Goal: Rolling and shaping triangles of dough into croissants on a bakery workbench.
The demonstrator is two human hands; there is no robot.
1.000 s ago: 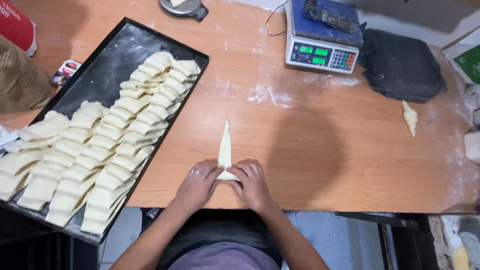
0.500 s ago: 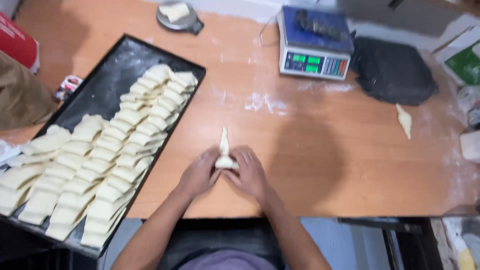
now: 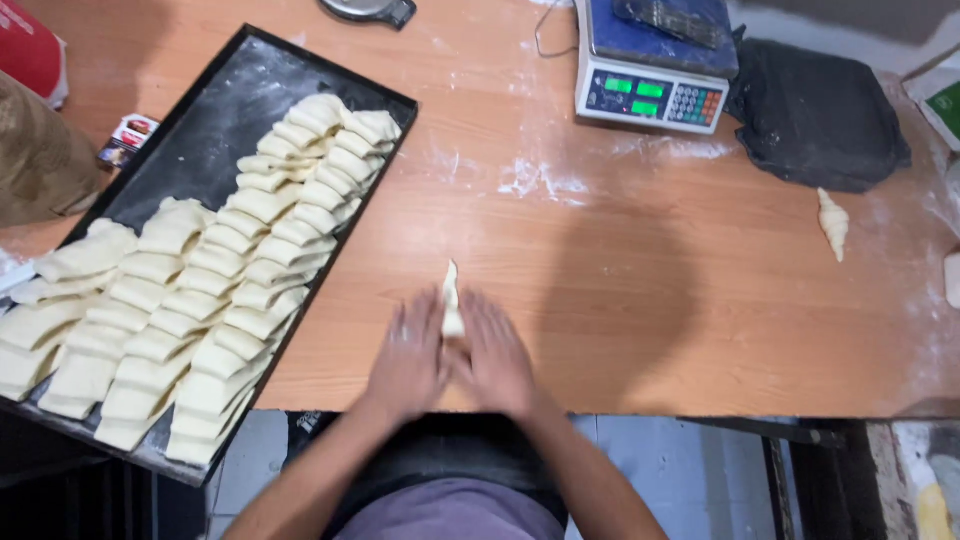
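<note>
A pale dough triangle (image 3: 451,295) lies on the wooden table (image 3: 620,290), its narrow tip pointing away from me and its wide end rolled up under my palms. My left hand (image 3: 410,358) and my right hand (image 3: 493,352) lie flat side by side on the rolled part, fingers stretched forward. To the left stands a black baking tray (image 3: 190,150) with several rows of rolled dough pieces (image 3: 250,260). One finished rolled piece (image 3: 832,222) lies alone at the far right.
A blue-topped digital scale (image 3: 652,68) stands at the back, with a black bag (image 3: 815,115) to its right. A brown paper bag (image 3: 35,150) and a red package (image 3: 32,50) sit at the far left. Flour dusts the table's middle (image 3: 540,180).
My hands have pushed forward over the dough, rolling it up from the wide end. The flat part that shows has grown shorter.
</note>
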